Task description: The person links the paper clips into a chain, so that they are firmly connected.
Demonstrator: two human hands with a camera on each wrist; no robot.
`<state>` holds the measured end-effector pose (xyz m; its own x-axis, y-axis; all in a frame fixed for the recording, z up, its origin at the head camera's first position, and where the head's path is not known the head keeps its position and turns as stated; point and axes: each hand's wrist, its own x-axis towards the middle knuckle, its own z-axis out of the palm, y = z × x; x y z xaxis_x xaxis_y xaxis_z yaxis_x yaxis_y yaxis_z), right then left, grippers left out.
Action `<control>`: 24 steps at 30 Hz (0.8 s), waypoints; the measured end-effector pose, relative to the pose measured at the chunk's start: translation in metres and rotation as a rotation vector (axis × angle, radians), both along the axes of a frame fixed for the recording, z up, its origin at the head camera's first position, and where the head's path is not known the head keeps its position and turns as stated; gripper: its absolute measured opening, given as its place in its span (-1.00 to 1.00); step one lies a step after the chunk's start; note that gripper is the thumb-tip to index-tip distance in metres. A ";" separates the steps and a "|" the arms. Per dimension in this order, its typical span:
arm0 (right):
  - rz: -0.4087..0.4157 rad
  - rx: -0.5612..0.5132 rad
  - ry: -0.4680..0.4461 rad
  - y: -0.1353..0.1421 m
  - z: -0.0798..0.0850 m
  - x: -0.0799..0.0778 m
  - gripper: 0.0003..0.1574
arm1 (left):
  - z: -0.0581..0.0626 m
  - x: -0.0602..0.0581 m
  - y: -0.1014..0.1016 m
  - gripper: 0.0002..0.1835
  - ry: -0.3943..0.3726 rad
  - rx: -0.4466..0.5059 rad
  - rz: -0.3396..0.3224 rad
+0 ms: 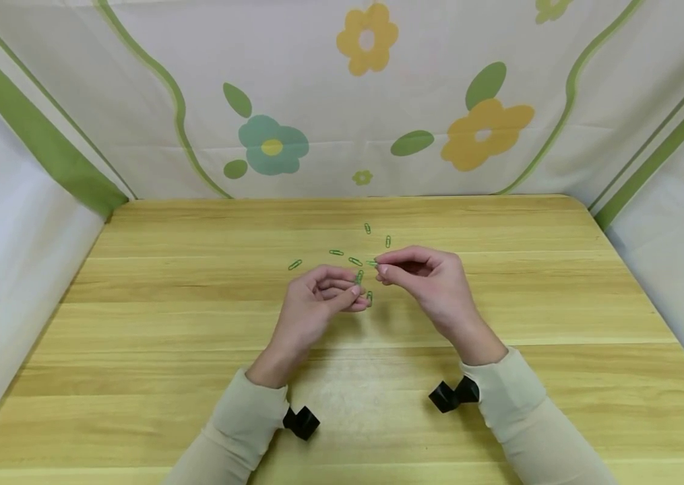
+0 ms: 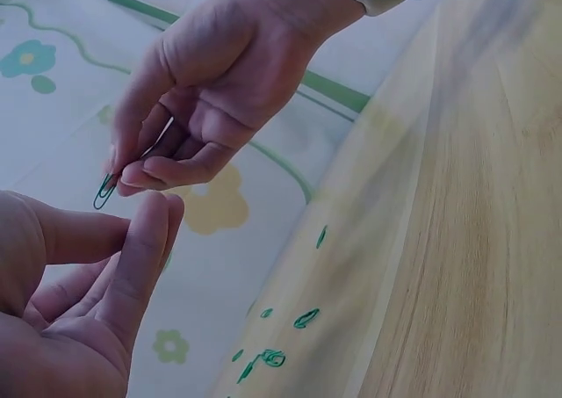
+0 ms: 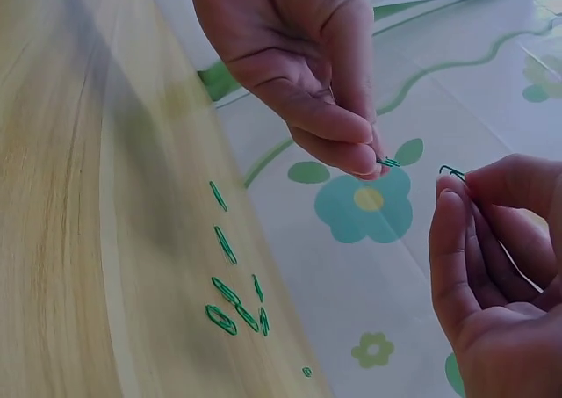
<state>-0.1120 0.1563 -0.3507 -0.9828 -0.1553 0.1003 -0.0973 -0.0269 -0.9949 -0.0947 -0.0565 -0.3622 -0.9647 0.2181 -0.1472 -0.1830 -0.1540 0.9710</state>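
Observation:
My left hand [image 1: 320, 296] pinches a green paper clip [image 3: 389, 162] between thumb and forefinger, and the clip's end sticks out past the fingertips in the right wrist view. Facing it, my right hand [image 1: 429, 276] pinches another green paper clip [image 2: 104, 191] by thumb and forefinger, its loop pointing toward the left hand. A small gap separates the two clips in the right wrist view. Both hands are raised above the wooden table. In the left wrist view, the left fingertips [image 2: 151, 218] hide the clip they hold.
Several loose green paper clips lie on the wooden table [image 1: 196, 323] around and beyond the hands, one paper clip [image 1: 295, 265] farther left and another paper clip [image 1: 368, 228] toward the back. A white curtain [image 1: 329, 94] with printed flowers hangs behind the table's far edge.

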 end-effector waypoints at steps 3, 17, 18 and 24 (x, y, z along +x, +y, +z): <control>0.023 -0.008 -0.003 -0.001 -0.001 0.000 -0.80 | 0.000 0.001 0.001 -0.74 -0.001 -0.005 -0.009; 0.042 0.136 0.013 -0.006 -0.004 0.003 -0.74 | 0.003 0.005 0.004 -0.79 0.028 -0.013 -0.043; 0.041 0.144 0.012 -0.005 -0.003 0.004 -0.73 | 0.004 0.006 0.004 -0.79 0.024 -0.018 -0.043; 0.045 0.155 0.019 -0.005 -0.002 0.004 -0.71 | 0.006 0.006 0.002 -0.76 -0.001 -0.033 -0.043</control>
<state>-0.1079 0.1518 -0.3529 -0.9725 -0.2147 0.0905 -0.1185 0.1215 -0.9855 -0.0882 -0.0543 -0.3561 -0.9545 0.2542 -0.1559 -0.1897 -0.1143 0.9752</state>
